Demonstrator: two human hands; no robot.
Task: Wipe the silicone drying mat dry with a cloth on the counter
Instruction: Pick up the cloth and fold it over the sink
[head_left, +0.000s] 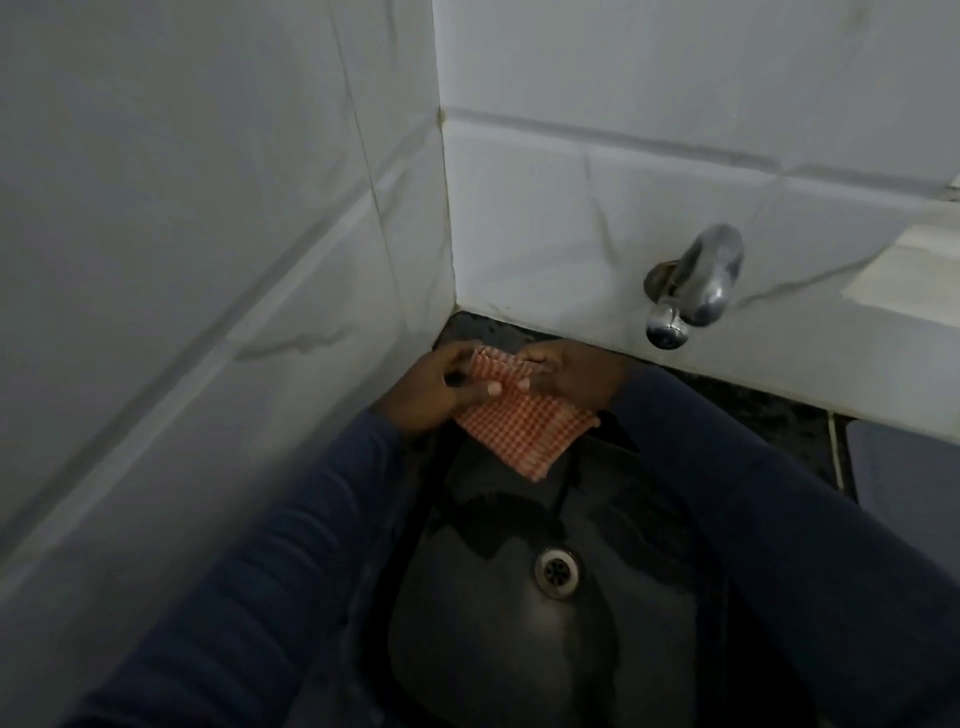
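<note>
Holding checked cloth (524, 431) over sink (467, 634) back-left corner; left hand (426, 387) and right hand (571, 376) pinch its top edge, probably folding it.

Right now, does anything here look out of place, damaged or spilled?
Nothing looks spilled or broken. The left hand and right hand pinch a folded checked cloth above the dark sink, whose basin seems partly wet. The only blemish is the corner joint of the wall tiles, which looks yellowed and stained.

No legible text, perhaps through dimness.
</note>
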